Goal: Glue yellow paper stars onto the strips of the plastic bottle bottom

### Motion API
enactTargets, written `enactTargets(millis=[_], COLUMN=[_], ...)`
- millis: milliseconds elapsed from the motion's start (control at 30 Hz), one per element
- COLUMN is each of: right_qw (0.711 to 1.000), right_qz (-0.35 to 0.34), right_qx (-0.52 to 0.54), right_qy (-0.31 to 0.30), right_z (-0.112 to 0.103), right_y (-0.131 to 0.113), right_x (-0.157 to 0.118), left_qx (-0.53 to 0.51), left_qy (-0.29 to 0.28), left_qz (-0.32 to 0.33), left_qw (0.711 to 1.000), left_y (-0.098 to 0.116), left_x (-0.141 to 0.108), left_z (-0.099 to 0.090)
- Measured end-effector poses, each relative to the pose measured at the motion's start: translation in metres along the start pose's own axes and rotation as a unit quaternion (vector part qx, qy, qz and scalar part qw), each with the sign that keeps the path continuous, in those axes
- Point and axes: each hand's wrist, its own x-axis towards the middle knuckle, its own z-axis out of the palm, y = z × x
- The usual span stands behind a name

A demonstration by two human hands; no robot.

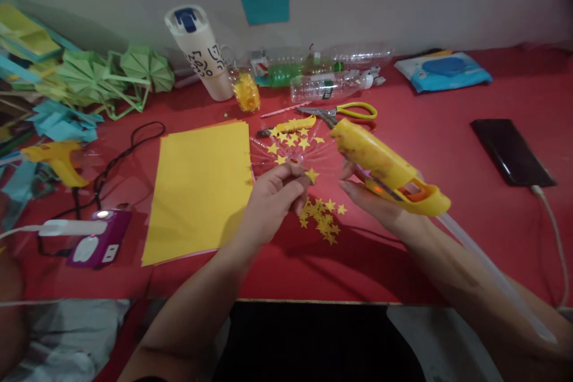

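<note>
Between the fingertips of my left hand (277, 197) is a small yellow paper star (312, 176). My right hand (371, 200) is wrapped round a yellow hot glue gun (380, 158), its nozzle pointing up and left and a long clear glue stick (496, 280) trailing from its back. An orange light glows on its side. Under and behind my hands lies a clear plastic piece with spreading ridges (264, 149), partly hidden, with several yellow stars (290, 140) on or near it. A pile of small stars (324, 221) rests on the red table just below my left fingers.
Yellow paper sheets (197, 185) lie to the left. Behind are a yellow cutter (295, 125), scissors (356, 110), plastic bottles (313, 86) and a white tumbler (201, 54). A second glue gun (58, 161) and purple power strip (101, 242) are left; a phone (513, 152) and wipes pack (443, 71) are right.
</note>
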Motion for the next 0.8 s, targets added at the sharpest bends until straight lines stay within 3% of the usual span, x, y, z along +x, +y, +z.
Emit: enactTargets(millis=[167,300,567,633,700,733,800], right_qw=[0.999,0.996,0.995,0.996,0.998,0.999,0.999], right_qz=[-0.028,-0.065,-0.076,-0.059,-0.047,-0.046,-0.043], right_qx=[0.018,0.034,0.041,0.037,0.018,0.010,0.010], right_qy=[-0.032,-0.044,-0.056,-0.051,-0.032,-0.025,-0.017], right_z=[0.000,0.002,0.007,0.007,0.007,0.007,0.008], right_y=[-0.019,-0.014,-0.013,-0.013,-0.012,-0.010,-0.007], right_x=[0.011,0.011,0.013,0.017,0.021,0.024,0.028], left_qx=[-0.057,-0.085,-0.080,-0.013,0.123,0.210,0.377], left_qy=[-0.039,-0.073,-0.103,-0.057,0.039,0.092,0.167], left_qz=[-0.078,-0.094,-0.104,-0.057,0.061,0.140,0.288], left_qw=[0.995,0.989,0.986,0.997,0.990,0.963,0.864], left_y=[0.002,0.005,0.005,0.003,-0.001,-0.004,-0.012], left_x=[0.001,-0.001,-0.001,-0.001,-0.001,0.000,0.003], left_z=[-0.002,-0.004,-0.006,-0.006,-0.009,-0.011,-0.015])
